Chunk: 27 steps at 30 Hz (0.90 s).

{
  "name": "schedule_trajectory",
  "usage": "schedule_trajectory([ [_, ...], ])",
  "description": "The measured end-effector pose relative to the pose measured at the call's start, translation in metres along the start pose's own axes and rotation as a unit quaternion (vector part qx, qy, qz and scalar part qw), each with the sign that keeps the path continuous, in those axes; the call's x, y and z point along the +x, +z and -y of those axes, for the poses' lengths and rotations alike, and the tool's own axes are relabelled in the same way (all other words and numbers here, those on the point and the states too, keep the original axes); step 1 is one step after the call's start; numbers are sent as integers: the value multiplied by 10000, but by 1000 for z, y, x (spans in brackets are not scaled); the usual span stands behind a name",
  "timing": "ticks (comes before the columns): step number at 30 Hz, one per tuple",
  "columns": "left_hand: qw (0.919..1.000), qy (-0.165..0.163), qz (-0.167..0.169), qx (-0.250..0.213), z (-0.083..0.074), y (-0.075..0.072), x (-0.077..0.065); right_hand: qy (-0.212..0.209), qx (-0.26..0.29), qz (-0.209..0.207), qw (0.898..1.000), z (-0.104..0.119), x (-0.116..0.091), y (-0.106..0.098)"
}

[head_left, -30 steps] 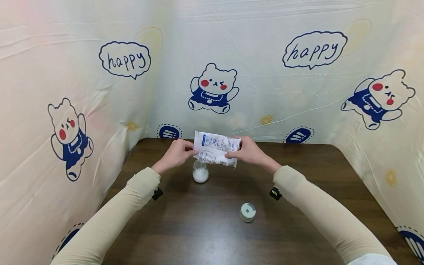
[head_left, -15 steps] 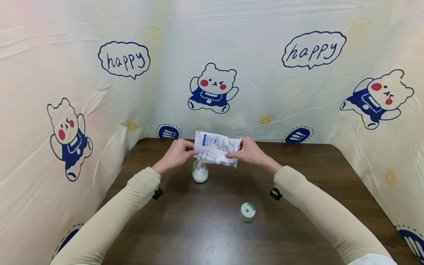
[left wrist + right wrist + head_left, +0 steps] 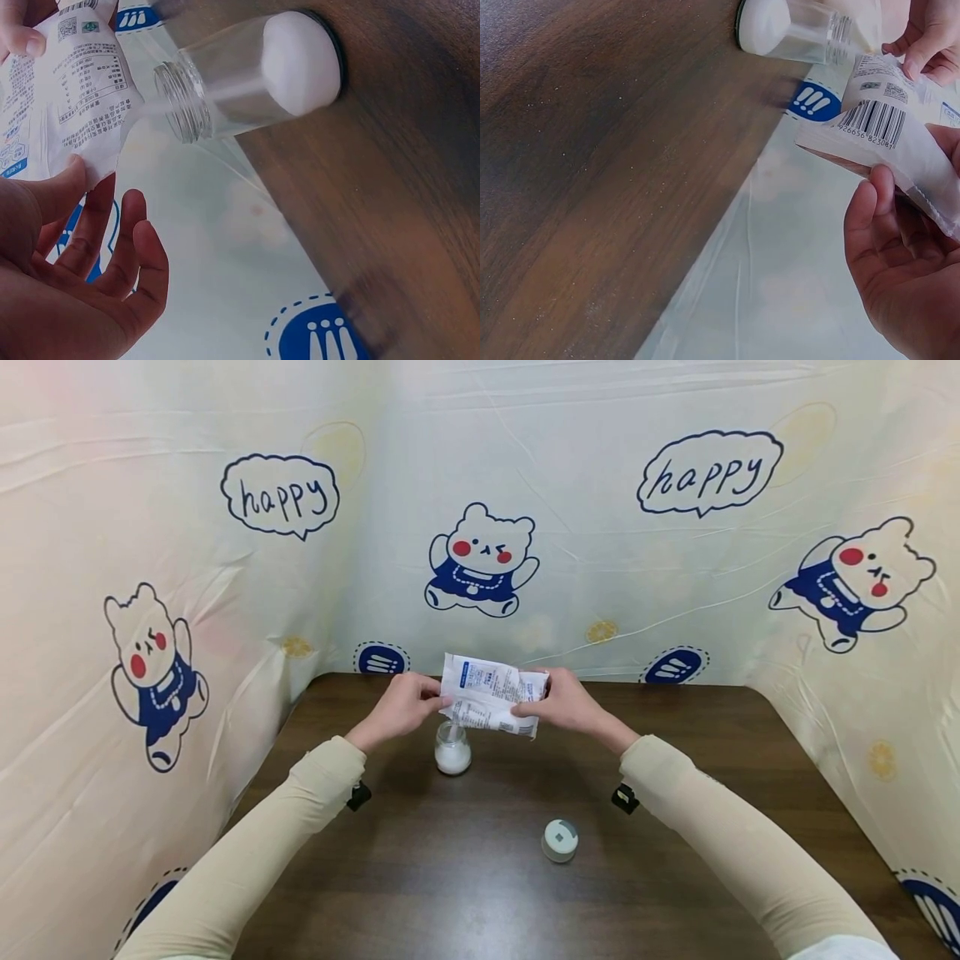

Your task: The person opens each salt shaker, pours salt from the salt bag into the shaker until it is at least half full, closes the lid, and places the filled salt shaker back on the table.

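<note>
My left hand [image 3: 397, 712] pinches the left corner of a white printed bag [image 3: 487, 692]. Gripping the bag's right side is my right hand [image 3: 573, 703], with its thumb over the front. The bag hangs tilted just above a glass jar [image 3: 453, 753], which stands upright on the table. In the left wrist view, a thin white stream [image 3: 154, 109] runs from the bag's open corner into the jar's threaded mouth. White powder or fine grains [image 3: 300, 64] fill the jar's lower part. A barcode shows on the bag [image 3: 877, 120] in the right wrist view.
A round, pale lid [image 3: 560, 841] lies on the dark wooden table [image 3: 420, 877], nearer to me and right of the jar. Tiny white specks dot the tabletop in the right wrist view. A printed curtain [image 3: 570, 610] surrounds the table's back and sides.
The bag's left end has risen very slightly, with both hands keeping their hold. The jar and lid stay where they were on the table.
</note>
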<state>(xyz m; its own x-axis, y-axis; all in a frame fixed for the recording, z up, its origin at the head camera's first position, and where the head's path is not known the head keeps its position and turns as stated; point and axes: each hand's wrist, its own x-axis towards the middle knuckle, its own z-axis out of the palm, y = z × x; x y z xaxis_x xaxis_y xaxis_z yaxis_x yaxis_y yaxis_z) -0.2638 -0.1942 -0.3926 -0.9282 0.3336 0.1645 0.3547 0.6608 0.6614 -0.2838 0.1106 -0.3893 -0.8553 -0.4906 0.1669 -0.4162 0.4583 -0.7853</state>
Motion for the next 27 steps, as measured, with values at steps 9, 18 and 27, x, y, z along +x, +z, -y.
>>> schedule_trajectory([
  [9, 10000, 8, -16, -12, -1, -2, -3, -29, -16, 13, 10000, 0, 1, 1],
  [18, 10000, -14, 8, -73, 0, -2, -3, -100, -11, 6, 9999, 0, 1, 2],
  [27, 10000, 17, -5, -27, 2, -1, -4, -145, 47, 62, 9999, 1, 0, 3],
])
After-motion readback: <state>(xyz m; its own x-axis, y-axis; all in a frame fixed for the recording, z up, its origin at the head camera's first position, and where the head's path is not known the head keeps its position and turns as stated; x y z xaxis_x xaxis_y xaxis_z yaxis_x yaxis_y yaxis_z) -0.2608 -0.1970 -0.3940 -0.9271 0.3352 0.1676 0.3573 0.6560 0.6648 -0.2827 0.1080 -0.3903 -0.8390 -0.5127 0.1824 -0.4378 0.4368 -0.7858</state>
